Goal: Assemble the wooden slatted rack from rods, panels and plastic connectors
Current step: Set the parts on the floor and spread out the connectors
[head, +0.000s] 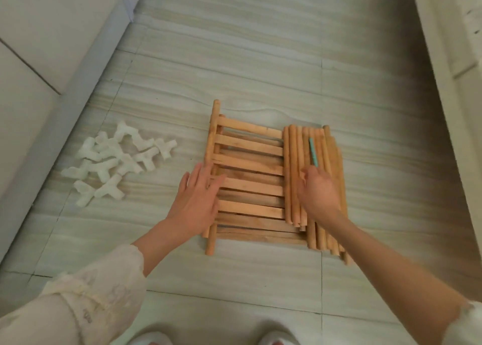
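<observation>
A stack of wooden slatted panels (pixel 247 162) lies flat on the tiled floor in the middle of the view. Several loose wooden rods (pixel 294 149) lie side by side on the stack's right part, and a thin teal stick (pixel 313 152) rests on top of them. My left hand (pixel 198 196) lies with straight fingers on the stack's left edge. My right hand (pixel 317 190) rests on the rods, fingers bent downward over them; whether it grips any is unclear. A heap of white plastic connectors (pixel 114 162) sits on the floor to the left, apart from both hands.
A pale cabinet or wall (pixel 39 57) runs along the left side. White furniture (pixel 448 44) stands along the right edge. My feet in white footwear (pixel 273 339) show at the bottom. Floor tiles (pixel 234 44) stretch beyond the stack.
</observation>
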`<action>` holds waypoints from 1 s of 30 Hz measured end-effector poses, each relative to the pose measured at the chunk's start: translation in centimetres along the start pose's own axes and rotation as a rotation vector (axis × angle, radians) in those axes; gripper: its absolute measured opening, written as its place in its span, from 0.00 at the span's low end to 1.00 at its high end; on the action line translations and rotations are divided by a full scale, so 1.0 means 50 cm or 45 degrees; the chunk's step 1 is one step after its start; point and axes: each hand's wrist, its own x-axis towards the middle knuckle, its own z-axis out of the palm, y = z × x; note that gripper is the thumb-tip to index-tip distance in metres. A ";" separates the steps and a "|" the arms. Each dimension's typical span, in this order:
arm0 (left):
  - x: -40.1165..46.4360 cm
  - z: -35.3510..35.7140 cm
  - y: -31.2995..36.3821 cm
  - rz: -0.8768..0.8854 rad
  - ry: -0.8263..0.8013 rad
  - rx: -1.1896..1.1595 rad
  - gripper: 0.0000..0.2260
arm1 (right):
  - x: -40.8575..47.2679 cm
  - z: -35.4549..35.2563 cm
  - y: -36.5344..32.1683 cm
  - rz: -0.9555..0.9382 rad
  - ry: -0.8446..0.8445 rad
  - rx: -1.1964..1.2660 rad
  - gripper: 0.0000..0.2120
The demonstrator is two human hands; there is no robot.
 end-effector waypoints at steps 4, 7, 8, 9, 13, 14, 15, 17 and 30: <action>-0.010 0.030 -0.010 0.049 -0.191 0.116 0.25 | 0.019 0.029 0.077 0.364 -0.069 -0.082 0.19; -0.012 0.047 -0.023 0.070 -0.189 0.145 0.26 | 0.027 0.043 0.087 0.408 -0.027 -0.031 0.14; -0.012 0.049 -0.021 0.073 -0.152 0.152 0.26 | 0.028 0.042 0.083 0.420 0.002 -0.015 0.13; -0.012 0.048 -0.015 0.075 -0.111 0.137 0.26 | 0.025 0.039 0.076 0.397 0.044 -0.011 0.12; -0.003 0.020 0.024 0.185 0.145 -0.042 0.25 | -0.021 0.030 0.005 -0.157 0.089 0.094 0.10; -0.001 0.014 0.027 0.218 0.224 0.011 0.25 | -0.038 0.033 -0.021 -0.343 0.011 0.116 0.09; -0.001 0.007 0.026 0.249 0.273 0.099 0.23 | -0.054 0.038 -0.047 -0.523 -0.060 0.135 0.08; -0.013 -0.002 0.012 0.343 0.317 0.261 0.15 | -0.078 0.057 -0.093 -0.792 -0.129 0.140 0.05; -0.291 0.038 -0.289 -1.527 0.201 -0.294 0.10 | -0.098 0.132 -0.159 -0.729 -0.442 -0.193 0.29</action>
